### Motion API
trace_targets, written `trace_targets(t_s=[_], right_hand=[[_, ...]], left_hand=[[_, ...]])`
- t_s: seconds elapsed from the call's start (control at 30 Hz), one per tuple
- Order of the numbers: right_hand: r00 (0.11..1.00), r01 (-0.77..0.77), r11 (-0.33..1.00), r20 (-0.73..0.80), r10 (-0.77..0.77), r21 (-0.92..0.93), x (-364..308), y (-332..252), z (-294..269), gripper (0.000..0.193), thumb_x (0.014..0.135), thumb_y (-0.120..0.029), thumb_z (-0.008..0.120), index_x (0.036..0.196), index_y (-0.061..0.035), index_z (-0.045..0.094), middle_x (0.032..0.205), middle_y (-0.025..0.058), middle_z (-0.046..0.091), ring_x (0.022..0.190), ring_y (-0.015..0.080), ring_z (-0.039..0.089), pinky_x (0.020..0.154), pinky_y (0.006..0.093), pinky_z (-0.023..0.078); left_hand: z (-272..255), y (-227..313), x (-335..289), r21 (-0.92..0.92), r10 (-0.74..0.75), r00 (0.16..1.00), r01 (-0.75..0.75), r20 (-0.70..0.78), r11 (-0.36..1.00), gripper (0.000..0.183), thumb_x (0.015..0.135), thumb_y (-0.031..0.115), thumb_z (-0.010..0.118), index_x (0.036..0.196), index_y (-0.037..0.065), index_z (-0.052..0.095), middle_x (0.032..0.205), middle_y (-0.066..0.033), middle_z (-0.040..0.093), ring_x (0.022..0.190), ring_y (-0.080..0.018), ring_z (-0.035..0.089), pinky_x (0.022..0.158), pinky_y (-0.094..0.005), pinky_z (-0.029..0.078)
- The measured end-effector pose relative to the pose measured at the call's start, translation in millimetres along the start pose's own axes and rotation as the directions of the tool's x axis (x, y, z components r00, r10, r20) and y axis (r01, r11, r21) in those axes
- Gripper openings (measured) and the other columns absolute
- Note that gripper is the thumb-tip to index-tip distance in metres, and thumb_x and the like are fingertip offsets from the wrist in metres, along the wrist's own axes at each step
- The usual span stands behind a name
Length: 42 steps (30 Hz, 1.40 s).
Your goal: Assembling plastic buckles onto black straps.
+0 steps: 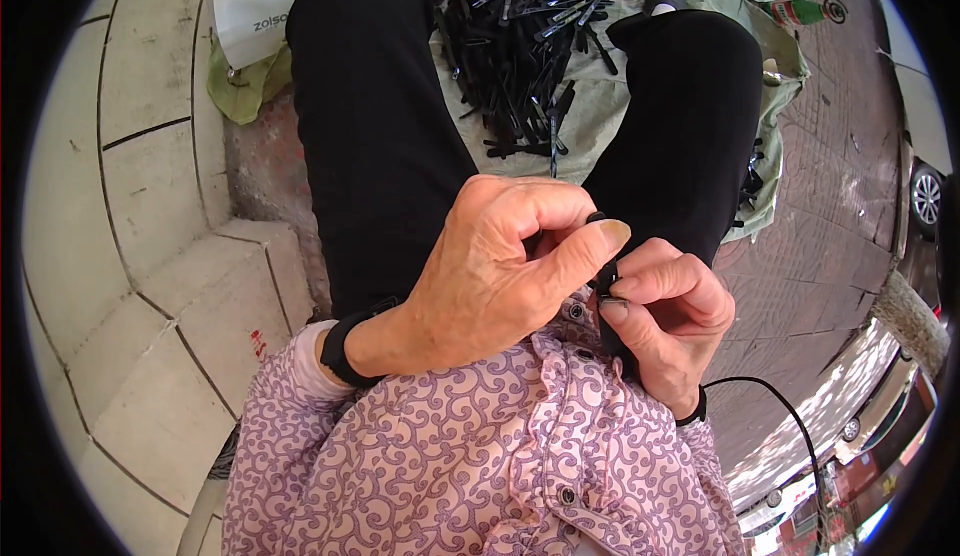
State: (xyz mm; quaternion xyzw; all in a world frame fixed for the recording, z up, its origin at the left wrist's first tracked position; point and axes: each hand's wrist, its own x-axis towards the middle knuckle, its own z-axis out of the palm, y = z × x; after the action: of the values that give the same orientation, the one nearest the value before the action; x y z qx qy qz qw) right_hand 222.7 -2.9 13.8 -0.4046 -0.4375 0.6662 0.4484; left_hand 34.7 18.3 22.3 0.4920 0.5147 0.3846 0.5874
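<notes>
My left hand (490,266) and my right hand (675,306) meet in front of my lap. Between them is a narrow black plastic piece (606,278), mostly covered by the fingers, so its exact kind cannot be made out. The left thumb and curled forefinger pinch its upper end. Lower down, the right thumb and forefinger grip the same piece. Beyond the hands, between my knees, lies a pile of slim black clip-like pieces (515,56), some with shiny parts.
The pile rests on a pale green sheet (600,121). A white bag (250,16) stands at the far left, and a green bottle (800,12) lies far right. Tiled stone steps (150,226) rise on the left. A black cable (790,406) runs from my right wrist.
</notes>
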Motion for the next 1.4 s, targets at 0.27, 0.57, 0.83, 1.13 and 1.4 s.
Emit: trace_targets(t_s=[0.27, 0.57, 0.83, 1.13, 1.4], right_hand=[[0.999, 0.001, 0.999, 0.050, 0.001, -0.050, 2.2, 0.2, -3.3, 0.020, 0.072, 0.017, 0.074, 0.087, 0.0049, 0.067, 0.085, 0.0145, 0.067, 0.075, 0.0152, 0.063, 0.065, 0.0259, 0.050], [0.977, -0.201, 0.976, 0.091, 0.193, 0.086, 5.6, -3.8, -7.0, 0.016, 0.076, 0.016, 0.073, 0.087, 0.0058, 0.067, 0.086, 0.0133, 0.067, 0.077, 0.0149, 0.063, 0.068, 0.0255, 0.051], [0.927, -0.370, 0.893, 0.165, 0.337, 0.254, 8.3, 0.5, -15.9, 0.014, 0.079, 0.013, 0.072, 0.087, 0.0051, 0.065, 0.087, 0.0133, 0.066, 0.079, 0.0145, 0.064, 0.069, 0.0249, 0.053], [0.963, -0.269, 0.940, 0.055, 0.263, 0.209, 5.6, 3.2, -9.6, 0.014, 0.080, 0.013, 0.071, 0.090, 0.0052, 0.066, 0.086, 0.0127, 0.067, 0.077, 0.0151, 0.066, 0.070, 0.0248, 0.056], [0.974, -0.221, 0.965, -0.020, 0.226, 0.140, 2.1, 3.2, -8.9, 0.016, 0.078, 0.014, 0.072, 0.091, 0.0050, 0.071, 0.084, 0.0141, 0.069, 0.071, 0.0156, 0.066, 0.061, 0.0250, 0.057]], left_hand=[[0.5, -4.1, 0.6, 0.009, 0.025, 1.000, -0.025, -0.001, 1.000, 0.024, 0.087, 0.007, 0.070, 0.070, -0.004, 0.057, 0.060, -0.0036, 0.050, 0.052, -0.0086, 0.045, 0.048, -0.0274, 0.033], [-2.2, -10.6, 3.0, 0.026, 0.091, 0.994, -0.092, 0.057, 0.995, 0.028, 0.087, 0.005, 0.070, 0.067, -0.002, 0.052, 0.057, -0.0021, 0.040, 0.051, -0.0089, 0.037, 0.047, -0.0286, 0.027], [0.9, -18.6, 6.9, 0.035, 0.232, 0.970, -0.235, 0.074, 0.971, 0.030, 0.087, 0.005, 0.070, 0.067, -0.002, 0.049, 0.057, -0.0038, 0.038, 0.050, -0.0145, 0.037, 0.052, -0.0295, 0.036], [0.3, -16.2, 7.5, 0.035, 0.188, 0.981, -0.190, 0.039, 0.981, 0.029, 0.088, 0.004, 0.069, 0.068, -0.001, 0.049, 0.058, -0.0032, 0.040, 0.051, -0.0115, 0.038, 0.051, -0.0281, 0.034], [1.7, -17.0, 8.4, 0.034, 0.184, 0.983, -0.185, 0.023, 0.982, 0.027, 0.088, 0.005, 0.069, 0.070, -0.002, 0.051, 0.060, -0.0022, 0.043, 0.051, -0.0093, 0.038, 0.047, -0.0276, 0.029]])
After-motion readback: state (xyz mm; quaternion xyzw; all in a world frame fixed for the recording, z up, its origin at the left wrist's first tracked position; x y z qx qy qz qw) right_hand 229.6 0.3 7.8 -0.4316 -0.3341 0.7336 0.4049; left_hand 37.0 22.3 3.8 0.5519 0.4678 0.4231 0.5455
